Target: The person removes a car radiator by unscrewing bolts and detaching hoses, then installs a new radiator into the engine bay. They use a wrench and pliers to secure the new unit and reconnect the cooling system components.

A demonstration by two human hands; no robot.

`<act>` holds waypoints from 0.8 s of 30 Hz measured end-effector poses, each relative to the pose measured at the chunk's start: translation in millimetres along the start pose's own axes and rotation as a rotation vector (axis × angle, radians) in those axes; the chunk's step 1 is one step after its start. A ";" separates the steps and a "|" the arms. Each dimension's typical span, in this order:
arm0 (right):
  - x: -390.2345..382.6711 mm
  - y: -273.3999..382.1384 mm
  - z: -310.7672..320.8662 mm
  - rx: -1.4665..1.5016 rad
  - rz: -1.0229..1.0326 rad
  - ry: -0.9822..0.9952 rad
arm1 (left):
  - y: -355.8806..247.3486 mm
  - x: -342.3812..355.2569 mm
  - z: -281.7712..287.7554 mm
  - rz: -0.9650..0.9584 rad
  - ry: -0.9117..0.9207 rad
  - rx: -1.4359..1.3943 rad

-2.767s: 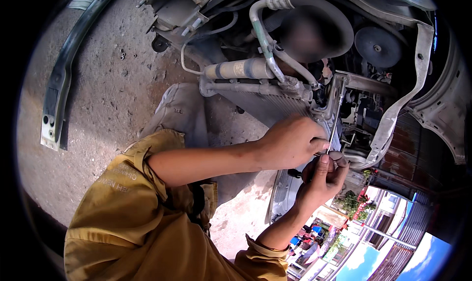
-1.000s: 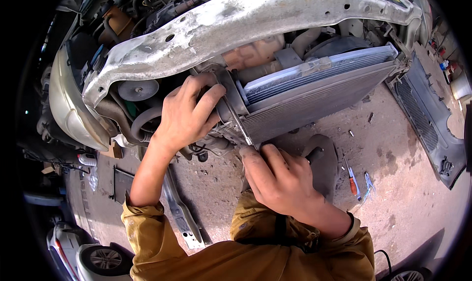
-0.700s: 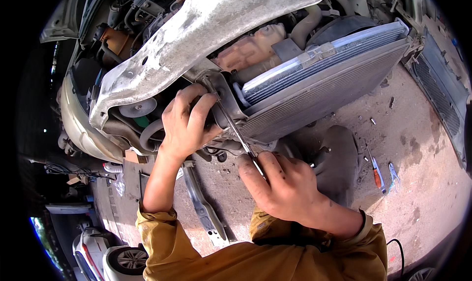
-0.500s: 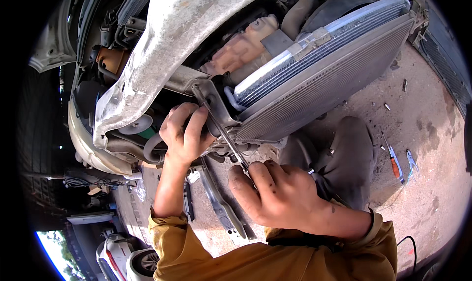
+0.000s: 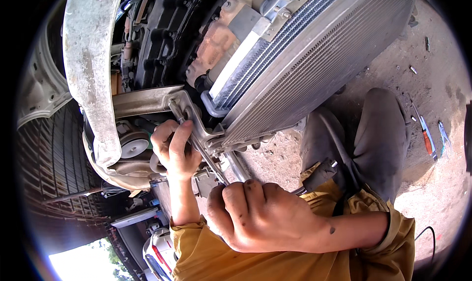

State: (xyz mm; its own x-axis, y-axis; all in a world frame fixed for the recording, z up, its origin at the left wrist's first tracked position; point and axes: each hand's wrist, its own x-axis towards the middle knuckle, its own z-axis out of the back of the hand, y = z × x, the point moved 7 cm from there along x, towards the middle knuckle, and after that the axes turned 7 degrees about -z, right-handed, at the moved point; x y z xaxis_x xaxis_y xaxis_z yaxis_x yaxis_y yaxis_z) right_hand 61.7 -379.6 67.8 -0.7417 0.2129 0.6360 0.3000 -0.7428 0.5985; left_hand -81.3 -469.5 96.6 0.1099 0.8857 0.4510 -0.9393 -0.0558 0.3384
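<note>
Below the radiator (image 5: 314, 55), nearest my view, my right hand (image 5: 265, 217) is closed in a tight fist round the lower end of a long metal tool (image 5: 199, 146); its handle is hidden in my palm, so I cannot tell what kind it is. The shaft runs up from the fist to the bracket (image 5: 189, 111) at the radiator's lower corner, where its tip meets a fastener. My left hand (image 5: 172, 148) sits just beside that corner, fingers curled loosely round the shaft and steadying it, thumb up.

I judge the main risk is the tip slipping off the fastener if I push at an angle: the shaft could jump into the radiator's thin fins just above, or my left knuckles could hit the bracket edge. Greasy fingers make that slip likelier.

Beyond the radiator lie a pulley (image 5: 133, 146), the engine (image 5: 162, 40) and a pale bumper beam (image 5: 88, 74). Away from the radiator, the ground (image 5: 442, 148) is bare, dusty concrete in sunlight, with a red-handled screwdriver (image 5: 427, 138) lying on it, well apart from my knee (image 5: 381, 118).
</note>
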 end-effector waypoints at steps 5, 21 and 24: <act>1.0 -2.1 -0.9 0.035 -0.023 -0.022 | -2.5 1.9 -4.1 0.006 0.000 0.069; -8.6 -18.0 -13.6 0.885 -0.523 -0.134 | 0.3 -6.9 1.0 0.221 -0.123 0.143; -23.9 -19.4 -39.8 1.863 -1.046 -0.096 | 5.5 -10.1 0.8 0.407 -0.134 0.149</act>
State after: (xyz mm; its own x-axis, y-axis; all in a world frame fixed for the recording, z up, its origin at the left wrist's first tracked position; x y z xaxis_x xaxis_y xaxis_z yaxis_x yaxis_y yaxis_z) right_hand 49.7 -395.6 21.6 -0.9786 0.0929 -0.1836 0.0391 0.9599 0.2777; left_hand -87.3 -479.1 94.5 -0.2081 0.7111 0.6716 -0.8592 -0.4611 0.2220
